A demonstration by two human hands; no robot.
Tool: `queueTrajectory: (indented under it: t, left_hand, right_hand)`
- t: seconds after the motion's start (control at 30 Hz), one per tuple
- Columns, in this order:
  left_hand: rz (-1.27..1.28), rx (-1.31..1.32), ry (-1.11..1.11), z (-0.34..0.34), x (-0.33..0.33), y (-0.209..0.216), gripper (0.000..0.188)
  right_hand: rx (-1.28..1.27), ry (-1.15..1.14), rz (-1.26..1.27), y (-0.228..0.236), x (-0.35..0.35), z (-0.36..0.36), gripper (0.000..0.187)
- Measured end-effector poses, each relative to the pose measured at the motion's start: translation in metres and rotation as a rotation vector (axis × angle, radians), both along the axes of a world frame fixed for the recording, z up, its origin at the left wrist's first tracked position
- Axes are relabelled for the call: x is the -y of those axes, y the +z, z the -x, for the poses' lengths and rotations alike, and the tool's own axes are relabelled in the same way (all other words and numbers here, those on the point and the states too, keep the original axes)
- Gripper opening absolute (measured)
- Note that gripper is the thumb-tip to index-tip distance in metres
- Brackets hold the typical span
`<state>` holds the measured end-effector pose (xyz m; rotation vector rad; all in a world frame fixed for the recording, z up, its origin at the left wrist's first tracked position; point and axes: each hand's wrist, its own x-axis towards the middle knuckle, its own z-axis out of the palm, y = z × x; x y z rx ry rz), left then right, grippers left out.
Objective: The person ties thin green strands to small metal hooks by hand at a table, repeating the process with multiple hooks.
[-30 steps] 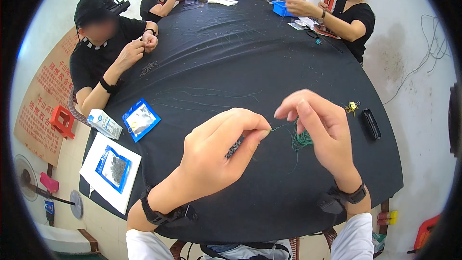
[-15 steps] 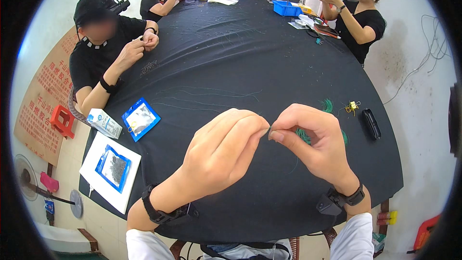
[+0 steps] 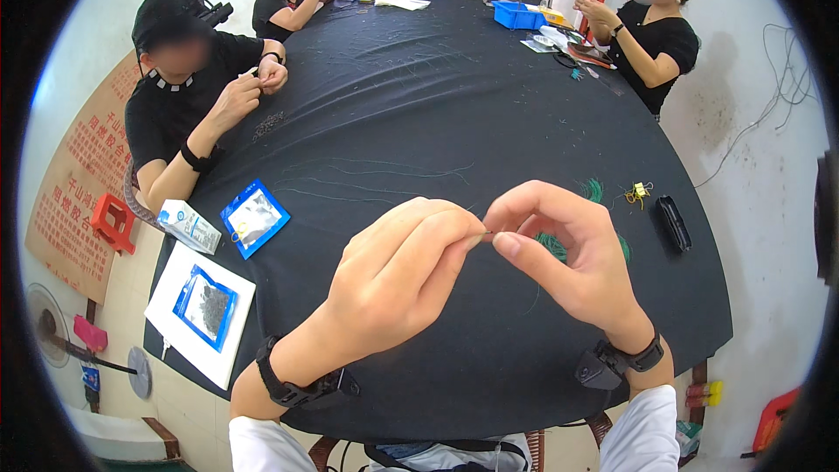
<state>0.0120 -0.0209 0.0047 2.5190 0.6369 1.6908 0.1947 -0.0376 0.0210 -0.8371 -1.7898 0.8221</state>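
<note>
Bright, even daylight from window at far end of room. Soft shadow under hands [image 3: 489, 271] on black desk [image 3: 489, 96]. Faint sheen on cloth. Strong fisheye bend at rim, dark vignette corners. Faces blurred; centre sharp.

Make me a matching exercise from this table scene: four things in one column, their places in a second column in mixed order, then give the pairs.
Things:
1. green thread bundle
2. black case
3. white sheet with blue packet
4. blue bin

Places:
A. far end of the table
B. near left table edge
C. under the right hand
D. right table edge

Pairs: 1-C, 2-D, 3-B, 4-A
</note>
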Motion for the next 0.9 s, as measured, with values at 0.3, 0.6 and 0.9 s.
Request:
queueTrajectory:
  t: [0.3,0.6,0.9]
  left_hand:
    - [0.103,0.008,-0.055,-0.0004,-0.0003,-0.001,0.017]
    - [0.29,0.006,-0.052,0.0023,-0.0022,-0.002,0.012]
    - [0.284,-0.002,0.017,-0.0023,-0.0021,0.0012,0.022]
  right_hand:
    - [-0.084,0.073,0.11,-0.0031,-0.0014,-0.0055,0.007]
    - [-0.315,0.191,0.329,-0.0048,-0.0054,-0.0088,0.011]
    - [-0.317,0.246,0.346,-0.0053,-0.0073,-0.009,0.013]
